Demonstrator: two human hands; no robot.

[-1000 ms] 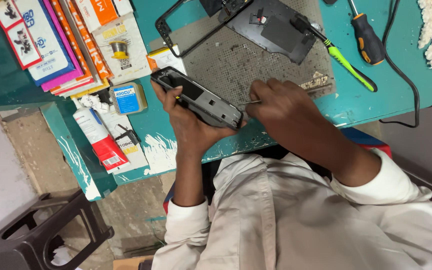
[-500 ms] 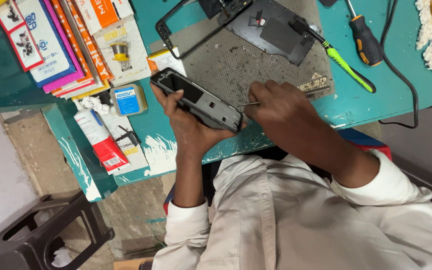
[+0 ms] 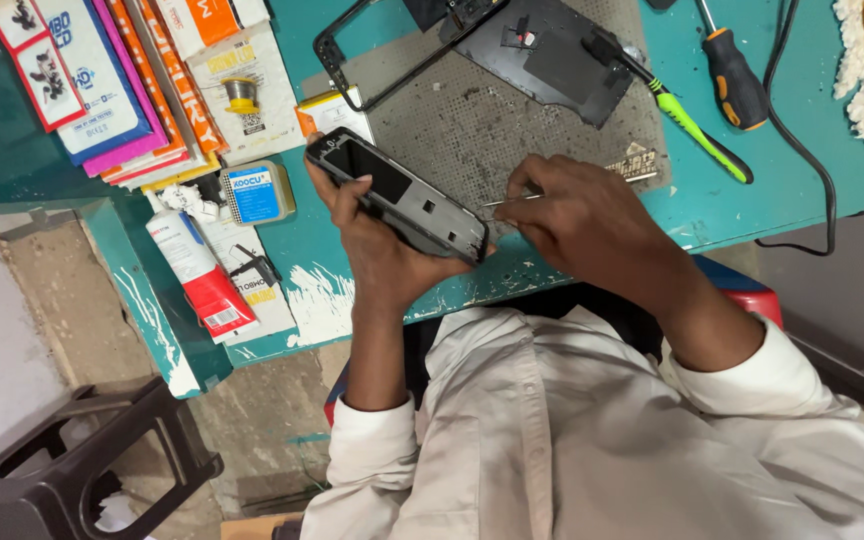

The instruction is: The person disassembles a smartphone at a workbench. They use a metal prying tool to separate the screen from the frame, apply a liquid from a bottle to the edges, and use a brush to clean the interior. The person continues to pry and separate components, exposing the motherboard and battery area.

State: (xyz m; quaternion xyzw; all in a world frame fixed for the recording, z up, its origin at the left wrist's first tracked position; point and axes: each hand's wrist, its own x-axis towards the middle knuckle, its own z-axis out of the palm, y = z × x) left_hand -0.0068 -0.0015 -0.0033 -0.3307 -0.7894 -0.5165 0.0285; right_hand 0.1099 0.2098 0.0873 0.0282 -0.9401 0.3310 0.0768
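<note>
Gripping an opened phone body [image 3: 397, 195] from below, the left hand [image 3: 377, 250] wraps its fingers over the upper left end and props the case above the near edge of the teal table [image 3: 812, 170]. The phone's long axis runs on a slant from upper left to lower right, so its lower right end points straight at the right hand [image 3: 582, 220]. That hand is closed in a pinch on a pair of thin metal tweezers [image 3: 500, 203], whose tips reach leftward and meet the phone's lower right end. Both hands are on the work, the left bearing it and the right just beside its end.

Under and beyond the hands lies a grey perforated work mat [image 3: 472, 120], and on its far part rest a black phone frame [image 3: 372, 55] and a dark back plate [image 3: 552, 60]. To the right lie a green-handled screwdriver [image 3: 697, 130] and, farther, a black and orange screwdriver [image 3: 732, 85], with a black cable [image 3: 802, 150] looping beside them. To the left sit a small blue tin [image 3: 255, 192], a red and white tube [image 3: 202, 275] and a fan of coloured packets [image 3: 122, 80]. Below the table, on the floor at the left, stands a black plastic stool [image 3: 62, 475].
</note>
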